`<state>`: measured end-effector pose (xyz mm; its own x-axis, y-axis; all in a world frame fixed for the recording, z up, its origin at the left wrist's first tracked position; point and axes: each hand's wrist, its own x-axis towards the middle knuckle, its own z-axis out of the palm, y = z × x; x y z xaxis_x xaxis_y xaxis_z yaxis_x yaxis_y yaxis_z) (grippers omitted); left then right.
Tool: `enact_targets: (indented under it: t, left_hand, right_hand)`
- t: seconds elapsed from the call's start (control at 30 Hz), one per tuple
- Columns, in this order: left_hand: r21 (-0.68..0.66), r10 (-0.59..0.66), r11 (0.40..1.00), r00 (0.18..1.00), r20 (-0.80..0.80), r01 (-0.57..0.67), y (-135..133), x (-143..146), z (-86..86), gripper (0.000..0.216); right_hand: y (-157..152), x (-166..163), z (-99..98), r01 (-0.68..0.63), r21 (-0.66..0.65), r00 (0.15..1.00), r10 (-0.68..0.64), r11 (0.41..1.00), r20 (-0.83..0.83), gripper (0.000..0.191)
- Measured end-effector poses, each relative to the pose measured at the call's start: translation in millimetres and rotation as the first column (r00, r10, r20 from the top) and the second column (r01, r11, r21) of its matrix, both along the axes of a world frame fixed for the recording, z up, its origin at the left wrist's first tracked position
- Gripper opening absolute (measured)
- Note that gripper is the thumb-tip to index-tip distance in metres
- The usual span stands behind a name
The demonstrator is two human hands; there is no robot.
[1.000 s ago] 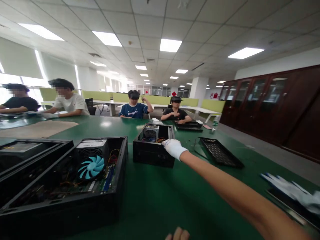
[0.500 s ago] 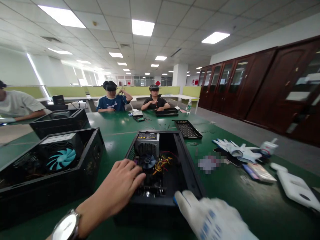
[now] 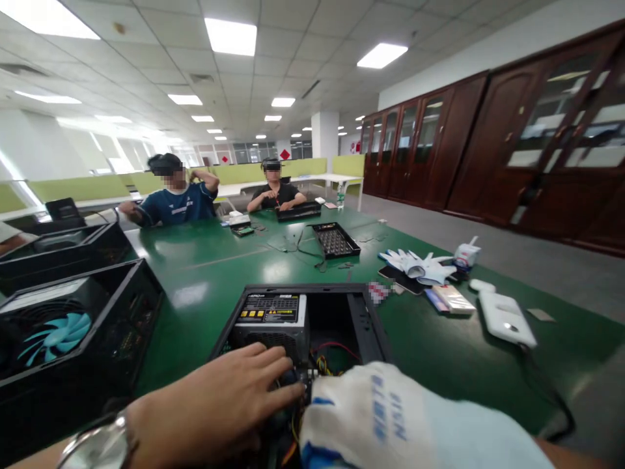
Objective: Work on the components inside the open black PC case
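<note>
Green surface (image 3: 439, 352) now carries the open black metal computer case (image 3: 364, 312) closer at lower centre, bare left hand (image 3: 219, 404) fingers spread inside, gloved right hand (image 3: 390, 423) fingers hidden, state undeterminable.

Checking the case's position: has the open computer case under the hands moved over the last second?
Yes. The open computer case has come toward the person, away from the perforated side panel, and now lies under the left hand and gloved right hand.

The left hand (image 3: 219, 404) is bare above a silver wristwatch (image 3: 95, 446); the right hand (image 3: 390, 417) wears a white glove (blue print).
</note>
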<state>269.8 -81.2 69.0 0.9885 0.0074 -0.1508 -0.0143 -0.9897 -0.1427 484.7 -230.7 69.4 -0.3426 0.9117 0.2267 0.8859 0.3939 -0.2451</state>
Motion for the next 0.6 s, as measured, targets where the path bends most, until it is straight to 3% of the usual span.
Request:
enact_targets:
  t: [0.07,0.17,0.27,0.33,0.43,0.6]
  left_hand:
    - [0.083,-0.117,0.989,0.991,-0.062,0.122,20.9,21.6,-3.4,0.072]
    - [0.207,-0.188,0.956,0.976,-0.107,0.207,35.3,29.7,-26.4,0.052]
    - [0.233,-0.219,0.943,0.971,-0.100,0.236,34.1,24.4,-41.6,0.049]
    - [0.212,-0.234,0.945,0.968,-0.092,0.248,30.6,22.4,-41.2,0.057]
    - [0.224,-0.231,0.945,0.972,-0.053,0.237,25.0,18.7,-34.4,0.045]
    - [0.317,-0.150,0.938,0.989,0.009,0.139,24.0,-21.2,-45.0,0.060]
  right_hand:
    - [27.6,-13.6,0.7,-0.152,-0.090,0.975,0.165,0.984,0.151,0.020]
    - [47.3,-19.6,-1.3,-0.242,-0.140,0.941,0.267,0.960,0.209,0.016]
    - [47.7,-13.6,-1.2,-0.260,-0.154,0.936,0.288,0.953,0.204,0.011]
    - [50.9,-9.8,1.6,-0.274,-0.184,0.922,0.313,0.944,0.230,0.009]
    - [69.8,-7.0,7.8,-0.264,-0.316,0.863,0.370,0.911,0.344,0.014]
    - [108.0,-2.9,5.3,-0.202,-0.493,0.845,0.405,0.846,0.348,0.021]
